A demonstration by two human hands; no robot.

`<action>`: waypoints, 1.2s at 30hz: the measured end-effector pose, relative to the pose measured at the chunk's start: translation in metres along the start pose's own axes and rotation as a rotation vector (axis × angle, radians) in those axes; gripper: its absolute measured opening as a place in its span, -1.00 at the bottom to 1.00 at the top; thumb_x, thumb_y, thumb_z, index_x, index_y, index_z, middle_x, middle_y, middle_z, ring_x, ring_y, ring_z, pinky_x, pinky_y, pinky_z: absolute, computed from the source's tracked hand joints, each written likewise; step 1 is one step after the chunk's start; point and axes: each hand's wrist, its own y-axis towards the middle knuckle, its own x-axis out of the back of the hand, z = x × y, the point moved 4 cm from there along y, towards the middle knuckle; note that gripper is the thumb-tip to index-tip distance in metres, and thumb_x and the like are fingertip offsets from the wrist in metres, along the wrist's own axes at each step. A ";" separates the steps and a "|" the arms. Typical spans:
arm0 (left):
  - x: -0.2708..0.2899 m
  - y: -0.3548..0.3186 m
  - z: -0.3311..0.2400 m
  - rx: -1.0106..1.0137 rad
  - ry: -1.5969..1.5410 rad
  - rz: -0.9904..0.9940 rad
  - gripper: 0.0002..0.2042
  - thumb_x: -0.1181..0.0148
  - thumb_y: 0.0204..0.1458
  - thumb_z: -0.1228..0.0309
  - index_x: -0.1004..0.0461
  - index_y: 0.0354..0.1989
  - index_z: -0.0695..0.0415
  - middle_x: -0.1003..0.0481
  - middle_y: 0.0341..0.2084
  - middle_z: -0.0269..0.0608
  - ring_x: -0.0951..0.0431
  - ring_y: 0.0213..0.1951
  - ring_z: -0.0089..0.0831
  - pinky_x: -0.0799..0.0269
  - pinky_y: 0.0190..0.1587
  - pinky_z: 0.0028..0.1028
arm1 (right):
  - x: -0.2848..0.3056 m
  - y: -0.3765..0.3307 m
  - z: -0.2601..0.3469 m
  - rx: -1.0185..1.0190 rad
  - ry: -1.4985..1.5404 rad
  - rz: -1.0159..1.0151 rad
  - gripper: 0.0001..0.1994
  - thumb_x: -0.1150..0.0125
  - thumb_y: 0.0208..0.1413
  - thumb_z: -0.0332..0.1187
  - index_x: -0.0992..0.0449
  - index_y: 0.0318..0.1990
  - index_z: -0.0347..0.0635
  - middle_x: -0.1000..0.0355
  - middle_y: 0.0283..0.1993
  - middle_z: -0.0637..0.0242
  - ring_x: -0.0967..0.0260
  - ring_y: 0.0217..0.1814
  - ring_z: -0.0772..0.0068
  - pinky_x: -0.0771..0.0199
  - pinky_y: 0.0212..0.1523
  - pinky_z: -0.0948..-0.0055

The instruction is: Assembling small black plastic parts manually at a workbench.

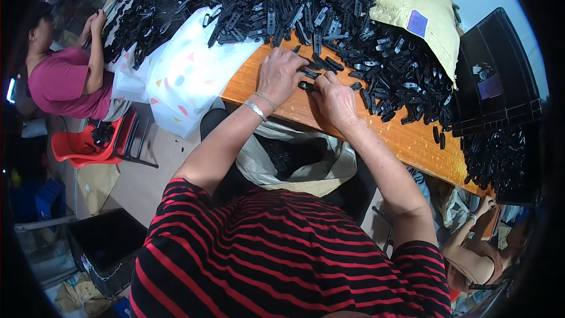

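In the head view, counted two bare hands, left hand [281, 73] and right hand [338, 99], close together over one wooden table [289, 112]. Found black clips [282, 3] heaped across the far side, far too many to count; counted two loose clips [436, 135] lying side by side near the front edge, right of the hands. Counted also one white plastic sheet [182, 79], one yellow sack [406, 3] over the heap, one open pale sack [253, 162] below the table edge, one red chair [79, 148], and two other people [65, 79], at the left and lower right. Saw one dark clip [309, 73] by the left fingertips, between the hands, and one short black clip [305, 86] just beside the right fingertips, nearer the front edge. Saw fingers bent on both hands; could not tell, for either, clamping on a clip from merely touching.
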 end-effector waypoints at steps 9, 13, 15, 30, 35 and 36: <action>0.003 0.006 0.006 0.073 -0.058 0.099 -0.90 -0.29 -0.18 0.48 -0.51 -0.45 0.13 -0.46 -0.45 -0.26 -0.43 -0.29 -0.28 -0.34 -0.26 -0.32 | 0.017 -0.005 -0.013 -0.103 0.197 -0.128 -0.85 -0.23 -0.02 -0.37 -0.45 -0.34 -0.23 -0.41 -0.31 0.14 -0.42 -0.39 0.14 -0.43 -0.37 0.27; -0.013 -0.005 0.014 0.571 -0.950 0.243 -0.88 -0.24 -0.03 0.50 -0.48 -0.31 0.20 -0.50 -0.42 -0.32 -0.49 -0.41 -0.51 -0.42 -0.37 -0.54 | 0.013 0.000 -0.016 -0.336 0.755 -0.096 -0.79 -0.08 0.16 -0.33 -0.45 -0.15 -0.29 -0.46 -0.34 0.24 -0.41 -0.46 0.44 -0.41 -0.45 0.47; -0.013 -0.007 0.000 0.675 -1.164 0.299 -0.86 -0.21 0.00 0.51 -0.46 -0.27 0.22 -0.50 -0.40 -0.32 -0.50 -0.39 -0.57 -0.44 -0.35 -0.61 | 0.006 0.000 -0.011 -0.533 1.239 0.020 -0.79 0.00 0.24 -0.33 -0.42 -0.13 -0.30 -0.43 -0.43 0.35 -0.35 -0.52 0.61 -0.37 -0.51 0.64; -0.003 -0.014 0.014 0.733 -1.055 0.477 -0.77 -0.20 0.00 0.49 -0.44 -0.15 0.23 -0.48 -0.48 -0.36 -0.43 -0.50 -0.69 -0.35 -0.47 -0.71 | -0.007 0.002 -0.030 -0.519 0.874 0.073 -0.80 -0.19 0.11 -0.40 -0.36 -0.48 -0.25 -0.36 -0.68 0.38 -0.25 -0.76 0.64 -0.19 -0.76 0.63; -0.008 -0.015 0.022 0.603 -0.655 0.354 -0.84 -0.26 -0.07 0.41 -0.51 -0.40 0.25 -0.52 -0.55 -0.26 -0.50 -0.47 -0.52 -0.43 -0.34 -0.50 | -0.016 0.002 -0.032 -0.548 0.830 0.071 -0.79 -0.21 0.09 -0.39 -0.35 -0.50 -0.25 -0.35 -0.69 0.38 -0.26 -0.77 0.63 -0.18 -0.78 0.61; -0.011 -0.015 0.021 0.605 -0.657 0.355 -0.84 -0.26 -0.07 0.41 -0.51 -0.40 0.25 -0.52 -0.55 -0.26 -0.50 -0.47 -0.52 -0.43 -0.34 -0.50 | -0.017 0.002 -0.034 -0.565 0.833 0.076 -0.79 -0.21 0.09 -0.39 -0.34 -0.51 -0.24 -0.36 -0.69 0.38 -0.26 -0.77 0.62 -0.18 -0.78 0.61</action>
